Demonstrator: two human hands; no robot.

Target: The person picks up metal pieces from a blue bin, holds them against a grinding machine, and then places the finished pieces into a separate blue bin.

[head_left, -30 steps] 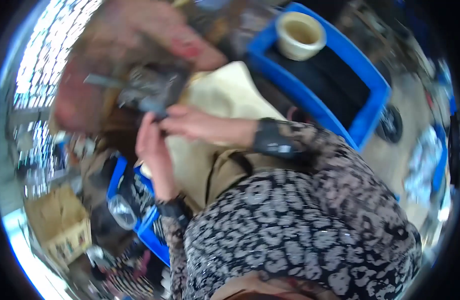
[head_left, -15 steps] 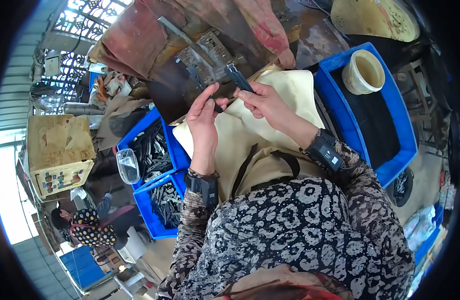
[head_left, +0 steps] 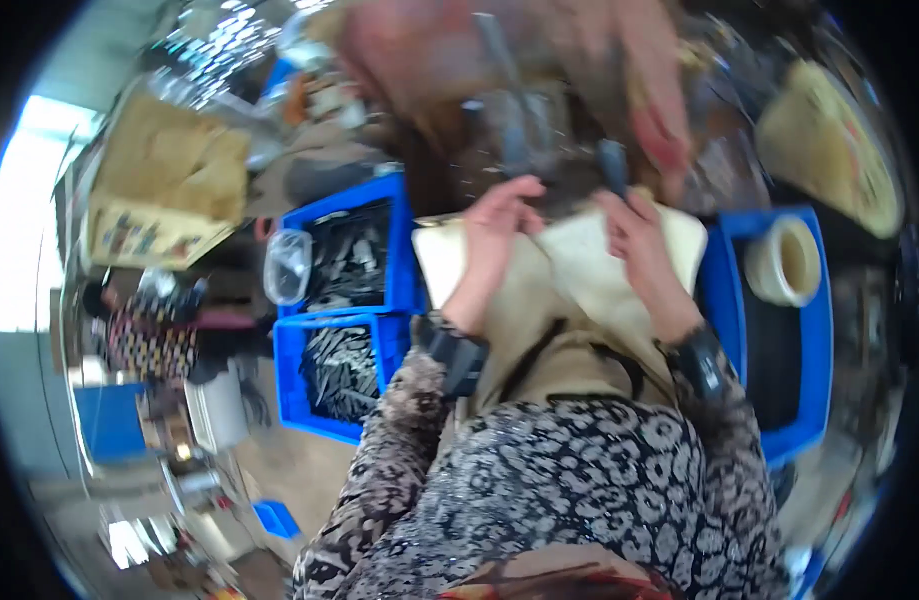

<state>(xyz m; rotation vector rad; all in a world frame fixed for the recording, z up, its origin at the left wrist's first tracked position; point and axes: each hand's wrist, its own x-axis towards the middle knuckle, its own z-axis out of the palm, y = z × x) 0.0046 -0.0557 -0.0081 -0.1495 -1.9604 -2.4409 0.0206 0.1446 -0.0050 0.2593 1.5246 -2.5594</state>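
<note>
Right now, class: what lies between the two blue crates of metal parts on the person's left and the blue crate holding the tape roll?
In the head view, the cream cloth over the person's lap, with the left hand and right hand on it.

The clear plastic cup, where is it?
In the head view the clear plastic cup sits on the person's left, against the outer edge of the upper blue crate, left of the left hand.
</note>
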